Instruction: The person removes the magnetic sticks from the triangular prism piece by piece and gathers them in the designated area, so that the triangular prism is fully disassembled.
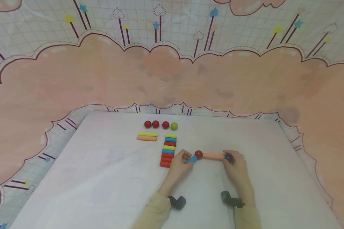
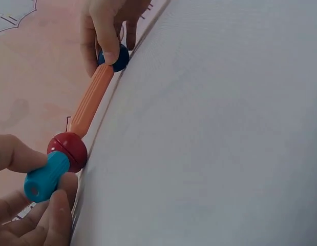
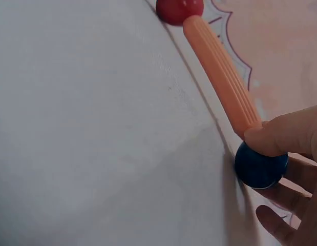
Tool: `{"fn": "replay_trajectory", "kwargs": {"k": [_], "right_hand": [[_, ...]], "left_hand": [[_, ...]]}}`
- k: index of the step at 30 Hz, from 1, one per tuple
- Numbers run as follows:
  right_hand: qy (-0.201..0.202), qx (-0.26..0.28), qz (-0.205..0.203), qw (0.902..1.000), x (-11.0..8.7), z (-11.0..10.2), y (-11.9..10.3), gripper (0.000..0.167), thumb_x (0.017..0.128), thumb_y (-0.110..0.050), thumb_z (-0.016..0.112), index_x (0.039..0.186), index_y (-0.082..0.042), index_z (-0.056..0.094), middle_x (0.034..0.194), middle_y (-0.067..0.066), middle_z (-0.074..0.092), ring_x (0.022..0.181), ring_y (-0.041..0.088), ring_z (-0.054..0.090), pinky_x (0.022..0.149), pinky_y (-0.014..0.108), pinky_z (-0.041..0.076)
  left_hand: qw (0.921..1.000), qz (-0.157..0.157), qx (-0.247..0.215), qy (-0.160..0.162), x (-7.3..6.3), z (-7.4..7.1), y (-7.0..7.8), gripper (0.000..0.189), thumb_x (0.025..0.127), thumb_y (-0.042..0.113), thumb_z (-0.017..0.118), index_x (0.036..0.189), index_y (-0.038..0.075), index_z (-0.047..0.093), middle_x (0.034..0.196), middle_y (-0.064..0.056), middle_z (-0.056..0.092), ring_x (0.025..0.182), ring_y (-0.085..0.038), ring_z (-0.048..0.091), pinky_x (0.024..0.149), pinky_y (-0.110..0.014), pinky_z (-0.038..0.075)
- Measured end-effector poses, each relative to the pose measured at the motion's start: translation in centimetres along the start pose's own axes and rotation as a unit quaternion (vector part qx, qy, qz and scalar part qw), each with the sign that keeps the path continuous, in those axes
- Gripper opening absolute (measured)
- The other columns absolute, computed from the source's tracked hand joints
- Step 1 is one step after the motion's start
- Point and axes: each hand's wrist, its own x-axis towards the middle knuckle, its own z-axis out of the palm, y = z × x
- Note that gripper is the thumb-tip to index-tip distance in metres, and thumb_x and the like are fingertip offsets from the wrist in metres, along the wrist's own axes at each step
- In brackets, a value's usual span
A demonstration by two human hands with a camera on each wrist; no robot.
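Note:
My left hand [image 1: 180, 163] pinches a short blue rod [image 2: 45, 177] between thumb and fingers. One end of that rod meets a red ball [image 1: 198, 154]. From the ball's other side a longer orange rod [image 1: 213, 156] runs across to a dark blue ball [image 3: 261, 165]. My right hand [image 1: 237, 167] grips the dark blue ball, its thumb lying where ball and orange rod meet. The joined pieces form a chain between both hands, low over the white table. In the left wrist view, the blue rod's free end shows a small hole.
Left of the hands lies a column of short rods [image 1: 169, 148] in red, blue and yellow-green. Beside it are a long yellow-green rod [image 1: 147, 134] and a long orange rod [image 1: 147, 138]. Behind them sit three red balls [image 1: 155, 124] and a green ball [image 1: 174, 126] on the white table [image 1: 103, 178].

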Motion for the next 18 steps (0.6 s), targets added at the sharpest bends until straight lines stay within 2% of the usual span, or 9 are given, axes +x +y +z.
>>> {"fn": "replay_trajectory", "kwargs": {"k": [2,5,10,14,18], "right_hand": [[0.003,-0.01,-0.017,0.9998,0.1,-0.2,-0.6,0.036,0.089,-0.01,0.061,0.125,-0.007,0.057,0.131,0.017,0.054,0.127,0.037,0.042,0.109,0.059,0.026],[-0.009,-0.003,-0.055,0.9984,0.4,-0.2,-2.3,0.037,0.089,-0.014,0.064,0.126,-0.007,0.057,0.132,0.018,0.054,0.124,0.038,0.043,0.104,0.06,0.032],[-0.077,0.062,-0.099,0.9902,0.7,1.1,-5.3,0.043,0.088,-0.02,0.07,0.128,-0.011,0.057,0.133,0.014,0.054,0.123,0.035,0.047,0.098,0.057,0.045],[-0.119,0.064,-0.088,0.9869,0.9,2.9,-6.1,0.044,0.087,-0.016,0.07,0.128,-0.019,0.056,0.129,0.01,0.056,0.12,0.03,0.053,0.099,0.051,0.046],[-0.131,0.022,-0.076,0.9883,0.8,4.2,-6.0,0.043,0.086,-0.017,0.07,0.127,-0.024,0.057,0.125,0.003,0.058,0.116,0.024,0.056,0.099,0.046,0.046]], "left_hand": [[0.9999,0.0,-0.007,-0.011,-0.2,-0.2,-0.1,0.023,0.086,0.016,0.069,0.106,0.009,0.061,0.102,-0.008,0.067,0.083,-0.015,0.061,0.076,-0.031,0.054],[0.9997,0.003,-0.015,-0.018,-0.3,-0.5,-0.3,0.023,0.087,0.019,0.068,0.107,0.009,0.062,0.1,-0.007,0.067,0.082,-0.014,0.062,0.076,-0.03,0.054],[0.9994,0.01,-0.024,-0.024,-0.3,-0.7,-0.7,0.023,0.087,0.019,0.068,0.107,0.009,0.063,0.1,-0.007,0.069,0.084,-0.014,0.063,0.077,-0.029,0.054],[0.9988,0.013,-0.035,-0.033,-0.3,-0.9,-0.9,0.023,0.086,0.016,0.069,0.108,0.01,0.063,0.104,-0.008,0.069,0.088,-0.016,0.065,0.08,-0.033,0.055],[0.9983,0.022,-0.042,-0.033,-0.3,-0.8,-1.0,0.024,0.085,0.015,0.069,0.109,0.01,0.064,0.107,-0.01,0.069,0.088,-0.018,0.067,0.08,-0.032,0.055]]}}
